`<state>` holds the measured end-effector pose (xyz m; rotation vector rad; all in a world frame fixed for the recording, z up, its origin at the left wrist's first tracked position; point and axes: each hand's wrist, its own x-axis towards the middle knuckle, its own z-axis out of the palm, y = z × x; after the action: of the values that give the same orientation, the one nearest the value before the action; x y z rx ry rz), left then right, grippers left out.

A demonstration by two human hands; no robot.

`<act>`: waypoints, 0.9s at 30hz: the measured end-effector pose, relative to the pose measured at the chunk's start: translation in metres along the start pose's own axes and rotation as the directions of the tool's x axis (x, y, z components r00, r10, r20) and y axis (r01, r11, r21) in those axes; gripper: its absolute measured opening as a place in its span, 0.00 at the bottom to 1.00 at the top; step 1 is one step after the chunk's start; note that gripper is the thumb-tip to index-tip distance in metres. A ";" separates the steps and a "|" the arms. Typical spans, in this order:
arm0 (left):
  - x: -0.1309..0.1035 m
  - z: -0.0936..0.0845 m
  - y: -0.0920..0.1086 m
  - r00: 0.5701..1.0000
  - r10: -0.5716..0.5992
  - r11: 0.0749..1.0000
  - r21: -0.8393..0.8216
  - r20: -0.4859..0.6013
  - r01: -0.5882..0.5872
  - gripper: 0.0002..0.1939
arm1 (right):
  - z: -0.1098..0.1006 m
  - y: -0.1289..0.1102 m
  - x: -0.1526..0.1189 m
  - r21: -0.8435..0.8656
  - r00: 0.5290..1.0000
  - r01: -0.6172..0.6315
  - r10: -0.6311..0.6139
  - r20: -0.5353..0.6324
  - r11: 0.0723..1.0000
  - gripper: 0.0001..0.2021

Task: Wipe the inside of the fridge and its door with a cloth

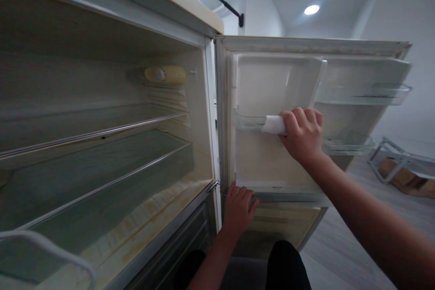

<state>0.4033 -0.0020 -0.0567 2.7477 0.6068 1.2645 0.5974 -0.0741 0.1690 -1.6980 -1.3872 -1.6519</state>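
A folded white cloth or paper wipe (pixel 274 124) is in my right hand (pixel 303 135), whose fingers are curled over it. It lies against the clear door rack (pixel 249 121) on the inner side of the open refrigerator door (pixel 272 163). Lower down, my left hand (pixel 239 206) rests with its fingers stretched out on the door's bottom edge, close to the hinge, and holds nothing. To the left, the refrigerator compartment (pixel 200 158) stands open, with a glass shelf (pixel 102 133) and a clear drawer (pixel 118 181) inside. Yellowish stains mark its floor.
Beneath is a second open door (pixel 285 226), beside the lower compartment (pixel 176 249). A white cable (pixel 50 247) crosses the lower left. On the right, a cardboard box (pixel 404 174) sits under a metal-framed stand (pixel 390 145). My knee (pixel 287 263) is close to the doors.
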 end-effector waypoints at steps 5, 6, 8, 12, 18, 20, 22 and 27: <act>-0.002 0.001 -0.001 1.000 0.000 1.000 0.024 -0.006 0.000 0.09 | -0.001 -0.062 0.025 0.144 1.000 -0.024 0.023 0.006 0.989 0.07; -0.002 0.001 -0.001 1.000 0.006 1.000 0.031 -0.008 -0.006 0.09 | 0.000 -0.075 0.031 0.164 1.000 -0.016 0.018 -0.009 0.986 0.08; -0.003 0.001 -0.003 1.000 0.015 0.999 0.039 -0.016 -0.015 0.10 | 0.002 -0.095 0.039 0.161 0.998 -0.008 0.017 -0.055 0.987 0.11; -0.003 -0.002 -0.006 0.999 0.047 0.998 0.038 -0.017 -0.047 0.09 | 0.001 -0.099 0.039 0.024 0.988 0.061 -0.057 -0.143 0.998 0.13; -0.002 -0.008 -0.010 0.997 0.074 0.997 0.015 -0.018 -0.073 0.09 | -0.006 -0.025 0.004 -0.013 0.991 0.046 -0.047 -0.127 0.999 0.14; -0.003 -0.008 -0.010 0.997 0.073 0.997 0.012 -0.014 -0.072 0.09 | -0.011 0.004 -0.006 0.118 0.997 0.014 -0.005 -0.075 0.993 0.17; -0.003 -0.006 -0.009 0.997 0.071 0.997 0.017 -0.012 -0.071 0.09 | -0.017 0.024 -0.018 0.310 0.998 0.043 -0.029 -0.048 0.950 0.22; -0.004 -0.007 -0.008 0.998 0.060 0.998 0.026 -0.006 -0.060 0.09 | -0.037 -0.012 -0.084 0.742 0.908 -0.206 0.408 -0.099 0.638 0.21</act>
<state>0.3926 0.0031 -0.0565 2.8039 0.5488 1.2868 0.5839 -0.1309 0.0971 -1.1108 -1.2728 -0.8893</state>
